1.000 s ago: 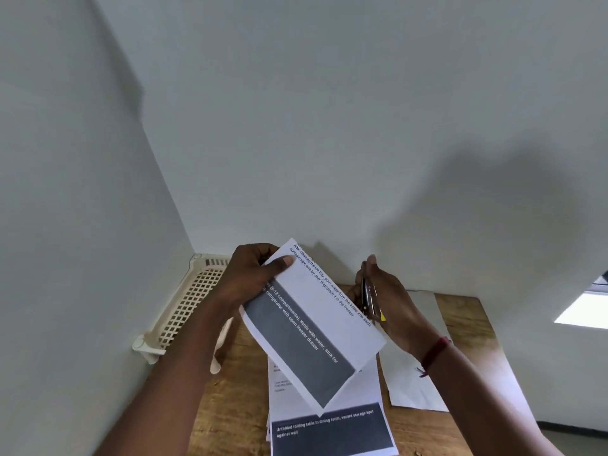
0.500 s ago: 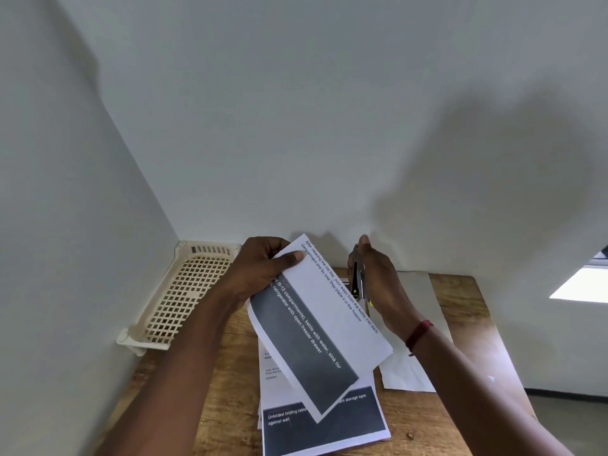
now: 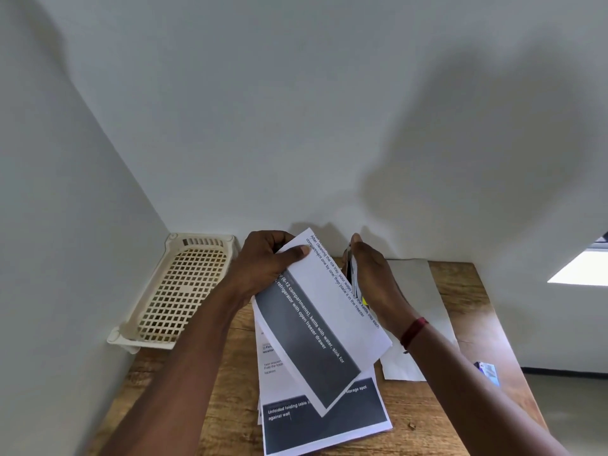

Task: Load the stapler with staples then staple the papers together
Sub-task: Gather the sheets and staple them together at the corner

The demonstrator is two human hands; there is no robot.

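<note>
Head view, looking down at a wooden table (image 3: 230, 373) set in a corner of white walls. Left hand (image 3: 266, 268) holds a printed sheet (image 3: 324, 317) lifted off the table, tilted, its top corner toward the wall. Thumb lies flat on the sheet's printed face near the top left edge; the other fingers (image 3: 263, 238) curl behind it, closed on the paper. The sheet carries lines of text along its right edge and a dark grey block down its middle.

Right hand (image 3: 375, 278) is at the sheet's upper right edge, closed around a slim dark-and-metal stapler (image 3: 349, 271). Stapler stands nearly upright, seen edge-on, pressed between the thumb side and the fingers; only its narrow front strip shows, touching or just beside the paper's edge. Cannot tell whether the paper sits inside its mouth. A spot of yellow shows just below the hand. A red band (image 3: 413, 330) circles the right wrist.

Beneath the raised sheet, more printed papers (image 3: 329, 419) lie flat on the table, slightly fanned. A blank white sheet (image 3: 424, 301) lies to their right, partly under the right forearm. A cream perforated plastic tray (image 3: 177, 291) sits in the left corner against the wall. A small blue box (image 3: 488, 371) lies at the table's right edge.
</note>
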